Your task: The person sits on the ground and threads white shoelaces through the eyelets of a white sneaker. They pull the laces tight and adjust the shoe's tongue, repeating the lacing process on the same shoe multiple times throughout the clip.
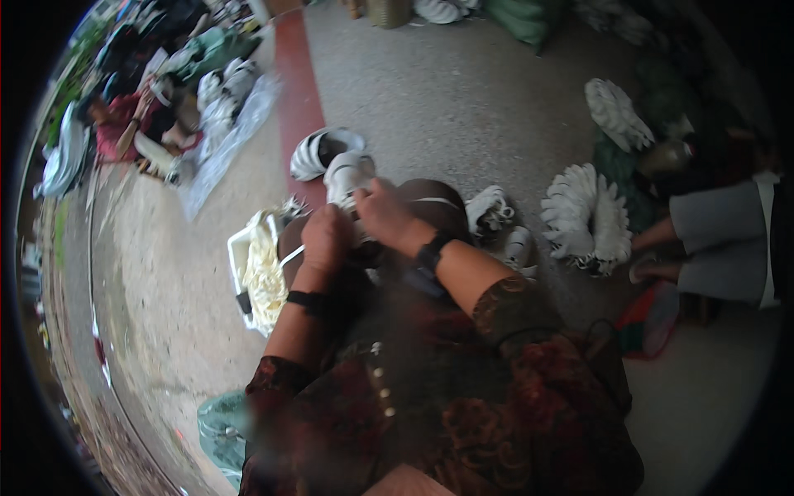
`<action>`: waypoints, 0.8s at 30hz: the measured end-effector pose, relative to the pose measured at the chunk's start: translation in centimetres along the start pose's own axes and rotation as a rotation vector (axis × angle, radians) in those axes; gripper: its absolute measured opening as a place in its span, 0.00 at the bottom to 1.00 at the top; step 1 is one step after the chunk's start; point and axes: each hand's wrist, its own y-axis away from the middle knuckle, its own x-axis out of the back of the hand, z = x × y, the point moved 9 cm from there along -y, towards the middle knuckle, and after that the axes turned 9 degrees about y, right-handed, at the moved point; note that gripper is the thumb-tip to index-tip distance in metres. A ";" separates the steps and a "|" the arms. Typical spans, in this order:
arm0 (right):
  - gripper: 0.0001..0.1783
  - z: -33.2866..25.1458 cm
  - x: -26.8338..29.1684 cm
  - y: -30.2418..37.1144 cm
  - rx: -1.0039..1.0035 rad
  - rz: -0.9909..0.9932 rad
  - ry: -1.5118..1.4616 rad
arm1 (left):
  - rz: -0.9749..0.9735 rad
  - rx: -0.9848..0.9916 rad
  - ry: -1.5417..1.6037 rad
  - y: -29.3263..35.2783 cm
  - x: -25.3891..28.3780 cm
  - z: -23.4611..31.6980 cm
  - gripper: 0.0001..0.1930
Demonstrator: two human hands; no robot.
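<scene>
A white shoe (347,175) rests toe-away at my knees, its near part hidden by my hands. My left hand (327,236) is closed at the shoe's near left side, and a white lace (293,255) shows beside that fist. Closed as well, my right hand (385,217) is at the shoe's near right side; a white strip like the lace runs from behind it over my right knee (438,211). Just beyond the held shoe lies a curved row of white shoe pieces (310,155). At my left knee, a white basket (240,256) holds a tangle of cream laces (266,277).
To my right on the floor are white shoes (490,208) and a ring-shaped bundle of white shoe pieces (579,215). Another bundle (616,114) lies farther off. A person in grey trousers (719,240) is at the right; another person (116,128) sits far left near plastic sheeting (227,145).
</scene>
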 end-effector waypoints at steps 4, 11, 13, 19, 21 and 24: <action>0.08 -0.8 0.0 -1.0 0.004 0.036 0.077 | -0.074 0.079 -0.002 -0.9 0.9 -0.5 0.07; 0.04 2.7 1.7 0.7 0.235 -0.064 0.075 | -0.038 -0.193 0.172 -2.2 5.4 1.6 0.02; 0.04 3.8 2.6 1.8 0.232 -0.014 0.058 | -0.041 -0.160 0.121 -1.2 6.9 0.5 0.02; 0.04 13.3 7.7 7.6 -0.001 0.185 -0.075 | -0.117 0.382 0.536 8.4 6.1 -14.2 0.03; 0.06 19.8 8.2 11.3 -0.164 0.171 -0.083 | -0.091 0.432 0.541 11.7 7.5 -18.4 0.04; 0.08 27.3 10.5 17.5 -0.309 0.270 -0.067 | 0.003 0.703 0.732 17.2 9.9 -23.8 0.04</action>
